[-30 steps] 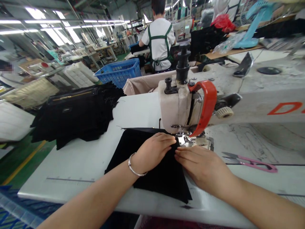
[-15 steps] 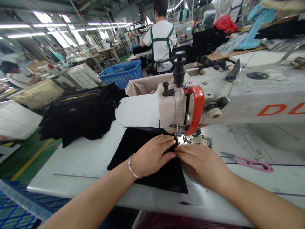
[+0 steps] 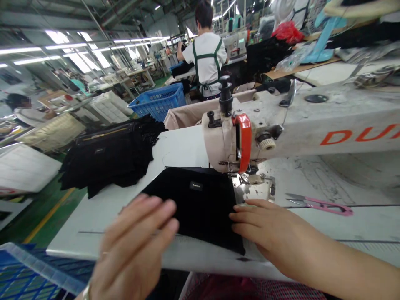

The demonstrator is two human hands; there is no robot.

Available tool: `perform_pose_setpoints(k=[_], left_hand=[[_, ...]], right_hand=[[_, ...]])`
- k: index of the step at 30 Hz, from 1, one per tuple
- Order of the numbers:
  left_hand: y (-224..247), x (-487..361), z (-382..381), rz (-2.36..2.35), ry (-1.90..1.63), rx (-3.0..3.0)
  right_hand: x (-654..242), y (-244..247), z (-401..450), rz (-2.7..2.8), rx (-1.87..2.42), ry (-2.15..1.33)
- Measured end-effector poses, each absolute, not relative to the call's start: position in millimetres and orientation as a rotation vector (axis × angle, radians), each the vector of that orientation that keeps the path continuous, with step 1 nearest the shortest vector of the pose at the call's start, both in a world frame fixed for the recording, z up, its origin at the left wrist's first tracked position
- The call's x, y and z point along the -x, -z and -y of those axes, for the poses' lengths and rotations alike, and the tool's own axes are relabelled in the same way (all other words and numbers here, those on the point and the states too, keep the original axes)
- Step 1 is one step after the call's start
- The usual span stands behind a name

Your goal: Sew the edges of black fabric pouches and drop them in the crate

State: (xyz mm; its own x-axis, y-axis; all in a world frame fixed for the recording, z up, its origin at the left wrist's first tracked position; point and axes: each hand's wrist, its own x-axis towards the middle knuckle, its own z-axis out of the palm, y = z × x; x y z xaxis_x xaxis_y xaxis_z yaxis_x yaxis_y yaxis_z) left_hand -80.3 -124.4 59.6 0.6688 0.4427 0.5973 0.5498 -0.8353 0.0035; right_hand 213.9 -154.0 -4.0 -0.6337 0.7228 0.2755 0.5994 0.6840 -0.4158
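Observation:
A black fabric panel [image 3: 206, 212] with a small dark label [image 3: 196, 186] lies flat on the sewing table [image 3: 184, 146]. Its right edge runs up to the presser foot of the sewing machine [image 3: 218, 143]. My right hand [image 3: 265, 227] rests at that right edge, fingers stretched out and fingertips on the cloth. Raised over the left part of the panel, my left hand [image 3: 137, 241] is blurred, its fingers extended with nothing visible in them. Pink-handled thread snips [image 3: 328, 205] lie on the table right of my right hand.
A stack of black fabric pieces [image 3: 112, 154] sits at the table's left edge. Behind stand a blue basket [image 3: 159, 102] and a person in a white shirt [image 3: 206, 54]. Another blue crate [image 3: 37, 271] is at the lower left.
My left hand has lifted off the panel and come back toward the lower left, uncovering the label. My right hand has shifted slightly down, away from the presser foot.

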Motion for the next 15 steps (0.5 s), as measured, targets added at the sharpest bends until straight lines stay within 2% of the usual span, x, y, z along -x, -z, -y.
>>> perform_pose_setpoints(k=[3, 5, 11, 15], left_hand=[[-46.1, 50.4, 138.0, 0.550, 0.523, 3.002], [-30.2, 32.7, 138.6, 0.575, 0.376, 3.098], [-5.2, 23.5, 130.0, 0.587, 0.362, 3.189], [-5.2, 23.5, 133.3, 0.646, 0.395, 3.150]], right_hand=[[-240.1, 0.8, 151.0, 2.528, 1.124, -0.303], [-255.0, 0.7, 138.4, 2.524, 1.289, -0.126], [-245.7, 15.5, 94.3, 2.260, 1.570, 0.169], [-232.0, 15.5, 108.6, 2.290, 1.514, 0.083]])
